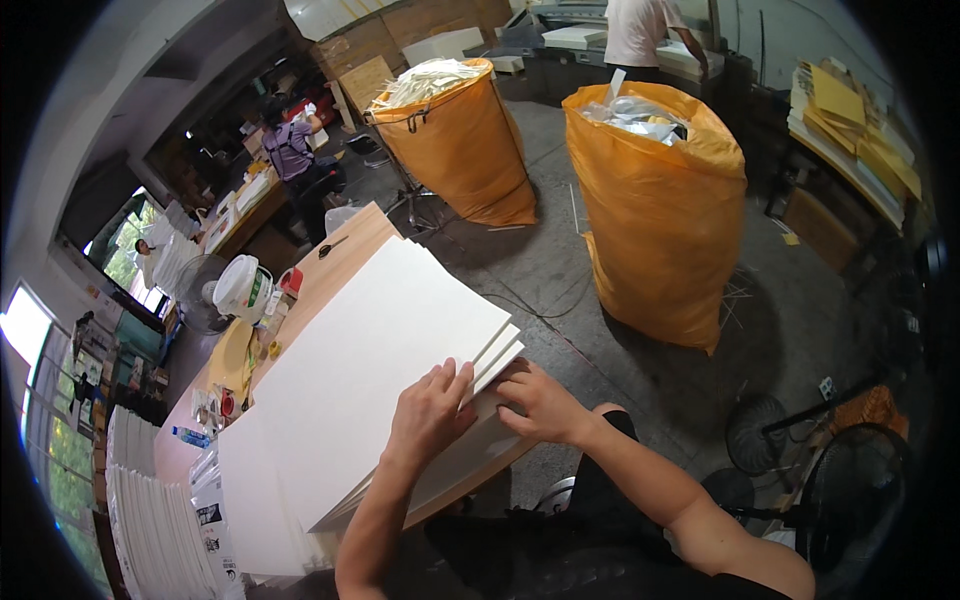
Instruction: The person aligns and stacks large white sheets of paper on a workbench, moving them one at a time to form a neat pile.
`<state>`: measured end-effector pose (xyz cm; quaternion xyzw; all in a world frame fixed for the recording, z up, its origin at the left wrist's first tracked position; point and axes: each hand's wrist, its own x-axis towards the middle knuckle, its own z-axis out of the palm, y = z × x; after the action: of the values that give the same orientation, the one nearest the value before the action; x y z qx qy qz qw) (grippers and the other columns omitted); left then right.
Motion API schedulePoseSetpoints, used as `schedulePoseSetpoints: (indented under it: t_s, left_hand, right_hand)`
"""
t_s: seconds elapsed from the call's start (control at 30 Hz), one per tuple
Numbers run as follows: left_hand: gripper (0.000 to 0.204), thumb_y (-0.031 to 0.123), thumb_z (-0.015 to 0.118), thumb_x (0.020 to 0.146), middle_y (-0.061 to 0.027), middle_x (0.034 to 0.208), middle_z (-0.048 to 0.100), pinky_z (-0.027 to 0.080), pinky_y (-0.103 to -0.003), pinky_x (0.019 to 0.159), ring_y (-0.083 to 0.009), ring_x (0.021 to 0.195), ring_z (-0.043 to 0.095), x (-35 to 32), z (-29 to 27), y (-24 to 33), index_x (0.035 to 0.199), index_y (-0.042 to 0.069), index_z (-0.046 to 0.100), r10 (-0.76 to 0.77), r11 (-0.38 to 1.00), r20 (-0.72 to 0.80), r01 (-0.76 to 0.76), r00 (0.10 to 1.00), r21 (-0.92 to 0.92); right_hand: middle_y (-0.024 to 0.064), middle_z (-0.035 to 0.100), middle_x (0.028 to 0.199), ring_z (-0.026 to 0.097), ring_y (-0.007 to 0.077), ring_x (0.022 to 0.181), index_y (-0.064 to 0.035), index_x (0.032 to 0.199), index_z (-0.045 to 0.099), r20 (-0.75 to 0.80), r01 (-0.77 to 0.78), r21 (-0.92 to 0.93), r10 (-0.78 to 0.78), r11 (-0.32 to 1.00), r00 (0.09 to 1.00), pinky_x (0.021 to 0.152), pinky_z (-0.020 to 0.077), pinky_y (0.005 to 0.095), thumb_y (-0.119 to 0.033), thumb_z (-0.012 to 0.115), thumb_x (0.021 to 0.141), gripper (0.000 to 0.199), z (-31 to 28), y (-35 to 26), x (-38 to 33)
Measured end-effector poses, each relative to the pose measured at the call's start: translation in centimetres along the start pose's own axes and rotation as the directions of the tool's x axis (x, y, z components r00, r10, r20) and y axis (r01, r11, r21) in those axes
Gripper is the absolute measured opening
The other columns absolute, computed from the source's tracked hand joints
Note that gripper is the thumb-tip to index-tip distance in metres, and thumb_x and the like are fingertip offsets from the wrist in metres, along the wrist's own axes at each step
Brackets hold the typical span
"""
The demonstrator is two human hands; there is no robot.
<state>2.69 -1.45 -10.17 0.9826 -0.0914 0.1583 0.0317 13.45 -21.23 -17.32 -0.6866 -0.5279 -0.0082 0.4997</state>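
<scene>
Large white boards (370, 325) lie stacked on the table in front of me, their right-hand edges slightly fanned apart. My left hand (430, 412) rests on the top board near its right edge, fingers stretched flat and thumb apart. Just to the right, my right hand (545, 402) is closed, its fingers curled at the boards' near right corner. Its fingertips are partly hidden at the edge. Below the hands, more white sheet surface shows beside the stack.
Two tall orange sacks (660, 210) of scraps stand on the floor beyond the table. On the wooden tabletop (345, 243) are scissors (332, 247), a white bucket (243, 288) and a bottle (190, 436). A floor fan (855, 490) stands at right. Two people work farther back.
</scene>
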Motion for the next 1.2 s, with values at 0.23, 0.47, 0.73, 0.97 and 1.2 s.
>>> schedulePoseSetpoints:
  t_s: [0.23, 0.47, 0.73, 0.97, 1.2]
  left_hand:
    - [0.063, 0.019, 0.082, 0.072, -0.0198, 0.13, 0.068, 0.061, -0.043, 0.09, -0.036, 0.111, 0.071, -1.8, 0.5, 1.4, 0.133, 0.01, 0.066, -0.029, 1.0, -0.088, 0.029, 0.996, 0.008]
    - [0.064, 0.024, 0.088, 0.07, -0.0075, 0.133, 0.066, 0.059, -0.041, 0.09, -0.0297, 0.114, 0.066, -2.6, 0.4, 1.8, 0.131, 0.021, 0.069, -0.14, 0.99, -0.138, 0.134, 0.981, -0.052]
    - [0.067, 0.035, 0.09, 0.075, -0.0083, 0.133, 0.065, 0.058, -0.042, 0.091, -0.0309, 0.116, 0.064, -2.3, 0.5, 1.7, 0.136, 0.019, 0.066, -0.106, 0.994, -0.126, 0.101, 0.986, -0.048]
    - [0.069, 0.027, 0.079, 0.09, -0.017, 0.147, 0.058, 0.06, -0.044, 0.09, -0.0351, 0.115, 0.068, -2.5, -0.4, 1.4, 0.153, 0.021, 0.052, -0.162, 0.978, -0.139, 0.14, 0.977, -0.152]
    - [0.059, 0.004, 0.068, 0.095, -0.0241, 0.154, 0.051, 0.063, -0.043, 0.087, -0.0401, 0.111, 0.073, -0.8, -2.8, -0.2, 0.144, 0.037, 0.061, -0.05, 0.97, -0.052, 0.036, 0.997, -0.241]
  right_hand:
    - [0.019, 0.068, 0.115, 0.057, 0.0409, 0.122, -0.0022, 0.106, 0.071, 0.089, -0.022, -0.039, 0.026, 0.999, 0.996, 0.113, 0.0409, 0.0515, -0.02, 0.068, 0.087, 0.026, 0.1, 0.4, -0.4]
    - [0.0168, 0.07, 0.116, 0.064, 0.0371, 0.114, -0.0011, 0.104, 0.072, -0.189, -0.05, -0.091, 0.032, 0.995, 0.981, 0.103, 0.0499, 0.0491, -0.018, 0.071, 0.089, 0.022, -1.0, 0.4, -1.8]
    - [0.0145, 0.068, 0.093, 0.069, 0.032, 0.087, 0.0007, 0.096, 0.068, -0.002, -0.486, 0.174, 0.494, 0.856, 0.869, 0.081, 0.0552, 0.0392, -0.024, 0.069, 0.097, 0.025, -4.0, 2.2, -2.9]
    - [0.0177, 0.068, 0.086, 0.067, 0.0376, 0.082, -0.0013, 0.091, 0.067, 0.24, -0.3, -0.313, 0.381, 0.901, 0.893, 0.076, 0.0519, 0.0468, -0.034, 0.061, 0.102, 0.035, -5.1, 1.8, 0.0]
    - [0.0163, 0.064, 0.07, 0.064, 0.0305, 0.061, -0.0002, 0.078, 0.057, -0.099, -0.349, 0.079, 0.356, 0.934, 0.929, 0.059, 0.0514, 0.0425, -0.029, 0.068, 0.1, 0.038, -2.3, -2.3, 3.9]
